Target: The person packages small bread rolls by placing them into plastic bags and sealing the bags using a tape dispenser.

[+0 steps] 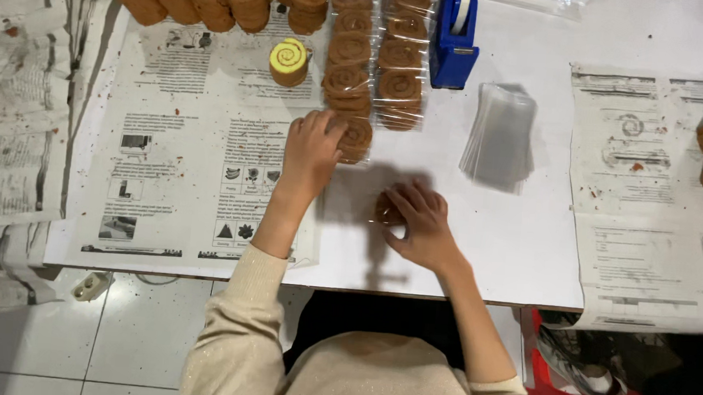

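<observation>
Your left hand (312,149) rests with fingers curled on the nearest wrapped roll slice (356,138), at the bottom of a row of bagged slices (349,53). Your right hand (421,223) closes its fingers around a brown slice (387,211) on the white table (521,242). A stack of clear bags (500,138) lies just beyond, near a blue tape dispenser (452,52). One yellow spiral slice (288,61) stands on the newspaper (181,161).

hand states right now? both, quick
Left hand: fingers curled over a bagged brown roll slice; a firm grip cannot be told.
Right hand: closed on a brown roll slice on the white table.
</observation>
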